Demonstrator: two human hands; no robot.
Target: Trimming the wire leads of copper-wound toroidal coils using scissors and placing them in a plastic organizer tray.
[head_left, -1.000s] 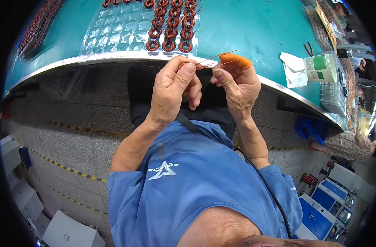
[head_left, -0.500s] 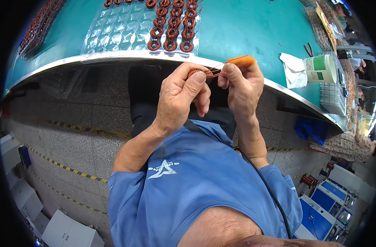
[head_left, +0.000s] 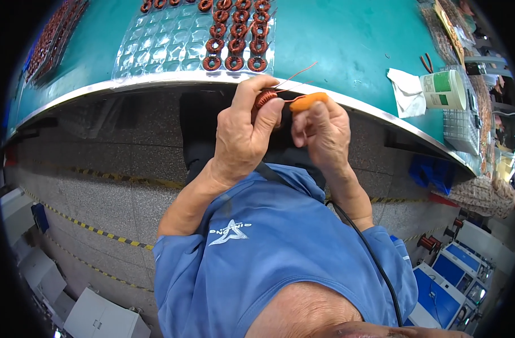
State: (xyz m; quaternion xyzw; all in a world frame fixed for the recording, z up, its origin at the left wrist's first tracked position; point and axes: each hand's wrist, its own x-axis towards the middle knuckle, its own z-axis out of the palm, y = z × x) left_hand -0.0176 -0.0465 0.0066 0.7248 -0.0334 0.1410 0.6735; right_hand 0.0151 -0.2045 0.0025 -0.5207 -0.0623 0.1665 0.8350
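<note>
Between the thumb and fingers of my left hand (head_left: 240,129) sits a ring-shaped copper wire coil (head_left: 265,98), held just off the table's near edge. Two loose wire ends stick out from it to the upper right. Another copper lead (head_left: 287,101) runs right to my right hand (head_left: 326,127), closed in a pinch. What looks like an orange finger cover (head_left: 309,102) is on that hand's index finger, and the lead passes against it. The exact grip on the lead is partly hidden by the orange cover.
On the green table (head_left: 336,39) lies a clear plastic tray (head_left: 156,50) with rows of similar coils on its right side. A white cloth (head_left: 407,93) and a tipped white-green cup (head_left: 444,90) are at the right. More coils (head_left: 54,39) stand far left.
My right hand has come down and left, bringing the orange-covered finger nearer the coil. The coil shows more between my left fingers, and two wire ends now stick out free.
</note>
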